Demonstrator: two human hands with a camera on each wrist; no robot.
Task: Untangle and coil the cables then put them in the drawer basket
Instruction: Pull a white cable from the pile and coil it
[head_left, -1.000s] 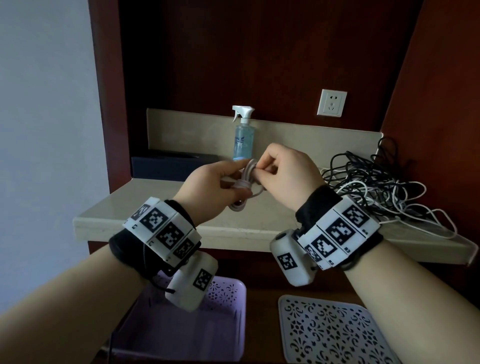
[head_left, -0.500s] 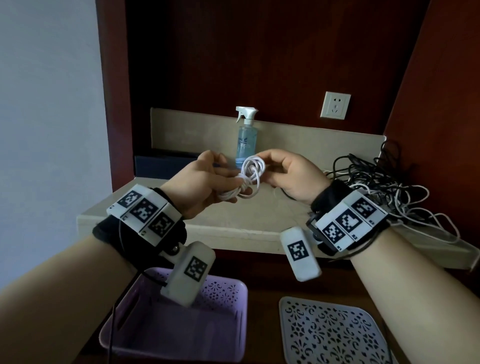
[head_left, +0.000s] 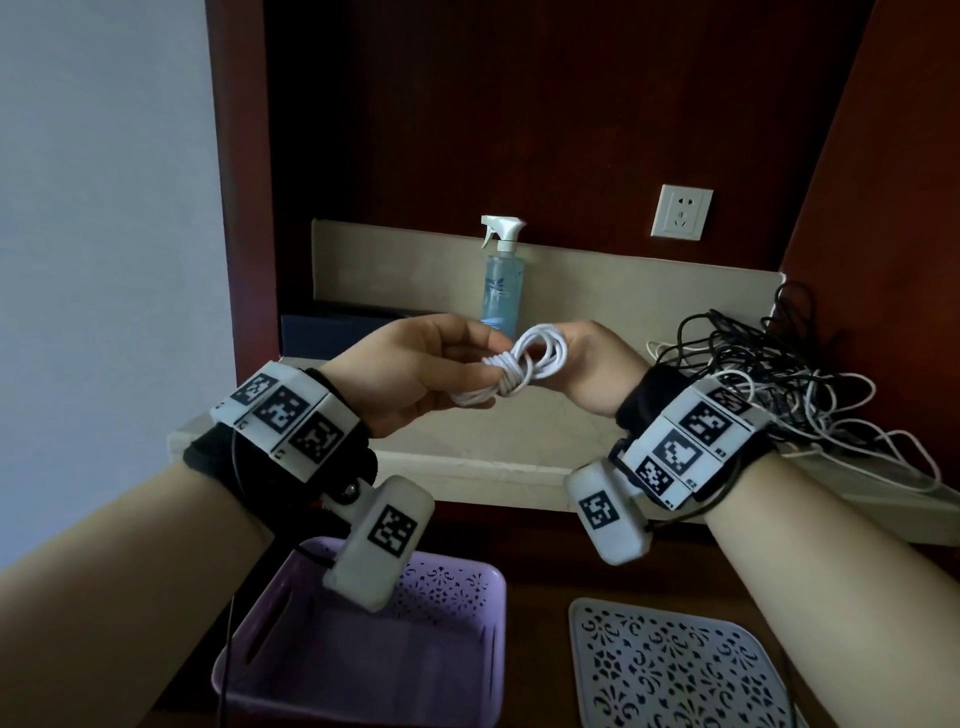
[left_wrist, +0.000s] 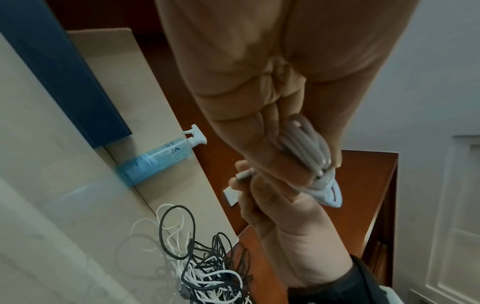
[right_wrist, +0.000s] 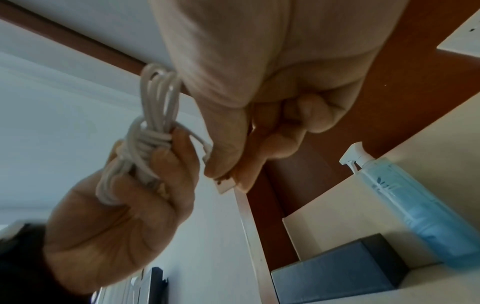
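Compared with a second ago, the thin white coiled cable (head_left: 511, 370) now shows tight wraps round its middle, left hand (head_left: 415, 375) gripping it above the counter, right hand (head_left: 592, 364) pinching its plug end, so it seems nearly ready for the purple plastic basket (head_left: 462, 597) below.

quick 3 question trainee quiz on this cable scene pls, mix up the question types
1. True or false: the white cable coil already lies in the purple basket.
2. Which hand pinches the cable's plug end: A left hand, B right hand?
3. Fill in: the tangled cables lie to the ___ of the spray bottle in the head view.

Key: 1 false; 2 B; 3 right.
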